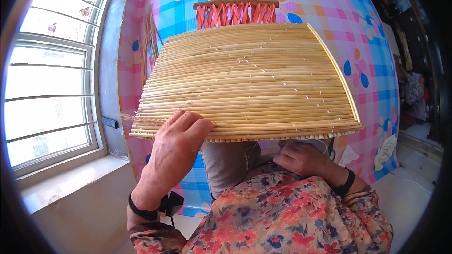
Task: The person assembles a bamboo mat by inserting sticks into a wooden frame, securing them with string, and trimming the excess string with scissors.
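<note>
A large panel of straw-coloured reeds (249, 75), laid side by side and stitched with short white threads, lies tilted across my lap. Along its near edge runs a reed stalk with a feathery brown tip (141, 120). My left hand (181, 136) is closed over that stalk and the panel's near left edge, thumb side toward me. Just below the near edge, to the right, is my right hand (303, 160), its fingers curled; what they hold, if anything, is hidden. A thin loose thread (248, 154) hangs below the panel between my hands.
Behind the panel stands a wooden bar laced with red bands (235, 11). More thin dry stalks (150, 42) lie at its left. A checked floral sheet (372, 75) spreads underneath. A barred window (52, 84) is at the left; a crumpled pale cloth (385, 153) lies right.
</note>
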{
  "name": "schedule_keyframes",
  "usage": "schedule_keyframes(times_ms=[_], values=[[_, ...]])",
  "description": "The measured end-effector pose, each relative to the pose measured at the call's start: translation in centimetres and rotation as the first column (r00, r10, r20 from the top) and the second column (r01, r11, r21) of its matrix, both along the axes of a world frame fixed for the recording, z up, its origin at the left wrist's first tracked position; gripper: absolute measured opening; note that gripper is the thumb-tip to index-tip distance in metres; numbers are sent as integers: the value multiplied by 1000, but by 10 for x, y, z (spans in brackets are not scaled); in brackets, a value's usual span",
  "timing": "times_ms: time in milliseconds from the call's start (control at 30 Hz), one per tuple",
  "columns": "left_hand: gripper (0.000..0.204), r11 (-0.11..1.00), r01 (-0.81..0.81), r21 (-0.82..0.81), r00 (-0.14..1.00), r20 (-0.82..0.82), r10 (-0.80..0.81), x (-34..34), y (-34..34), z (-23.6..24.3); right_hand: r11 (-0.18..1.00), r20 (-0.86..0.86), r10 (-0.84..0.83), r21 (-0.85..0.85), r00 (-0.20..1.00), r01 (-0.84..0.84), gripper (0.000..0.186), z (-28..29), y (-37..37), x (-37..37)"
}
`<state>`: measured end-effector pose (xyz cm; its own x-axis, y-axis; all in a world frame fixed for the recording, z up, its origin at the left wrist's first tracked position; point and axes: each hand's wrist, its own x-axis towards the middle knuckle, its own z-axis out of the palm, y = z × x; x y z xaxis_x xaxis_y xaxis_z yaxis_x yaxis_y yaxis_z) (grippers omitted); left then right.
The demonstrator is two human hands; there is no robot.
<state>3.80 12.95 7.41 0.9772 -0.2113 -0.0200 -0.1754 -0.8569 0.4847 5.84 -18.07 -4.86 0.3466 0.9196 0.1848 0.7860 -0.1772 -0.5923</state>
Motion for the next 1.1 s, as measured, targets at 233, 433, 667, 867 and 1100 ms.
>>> schedule_keyframes(times_ms=[233, 433, 667, 867, 1100], values=[[10, 999, 27, -36, 997, -64, -29, 10, 1, -1, 1000, -21, 2, -31, 1000, -3, 20, -2, -3, -1], [11, 999, -1, -39, 999, -46, -1, 9, 4, -4, 999, 0, 16, -49, 1000, -16, 18, -2, 0, -1], [8, 991, -22, -130, 999, -28, 18, 10, 12, -3, 999, 41, 3, -34, 999, -1, 18, -1, 0, -3], [4, 990, 106, -94, 988, -102, -115, 23, 12, 1, 1000, 52, -7, -25, 999, 8, 18, 2, -1, -1], [14, 988, 148, -37, 972, -181, -152, 29, 14, 6, 1000, 57, -3, -21, 998, 5, 18, 1, 1, -2]])
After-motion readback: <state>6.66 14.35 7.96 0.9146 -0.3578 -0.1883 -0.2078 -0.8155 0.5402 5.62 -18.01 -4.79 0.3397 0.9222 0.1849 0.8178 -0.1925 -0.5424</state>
